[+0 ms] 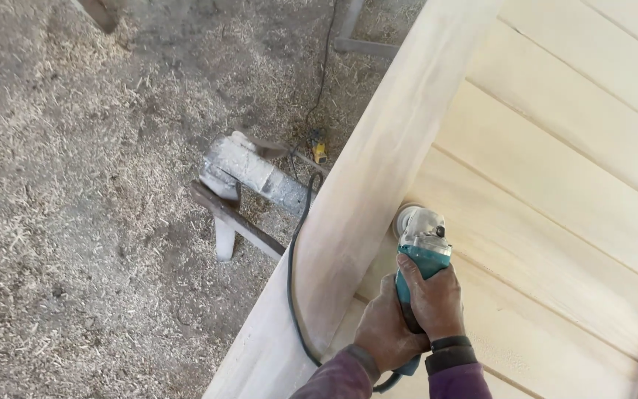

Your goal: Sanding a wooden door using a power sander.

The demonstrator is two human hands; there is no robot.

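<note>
Off to your left the floor (75, 222) lies thick with wood shavings and dust, and a dusty sawhorse-like metal stand (241, 193) sits among them with a black power cord (295, 251) trailing past it and looping up over the edge of the work. That edge is the tall side rail (363, 199) of a pale wooden frame, and its face looks smooth and evenly whitish from top to bottom, so I judge it already well sanded. Your left hand (385, 332) is closed in a full grip around the rear of the teal angle grinder (421, 255), fingers wrapped with no gap showing. Your right hand (437, 301) is clamped over the body of the same tool just ahead of it, a dark band at the wrist. The grinder's head is pressed into the inner corner where the rail meets the slatted panel (555, 185); whether the disc touches both faces I cannot tell. To the right the slats look clean but show grain and seam lines, so the corner and the lower planks seem to be what is left.
</note>
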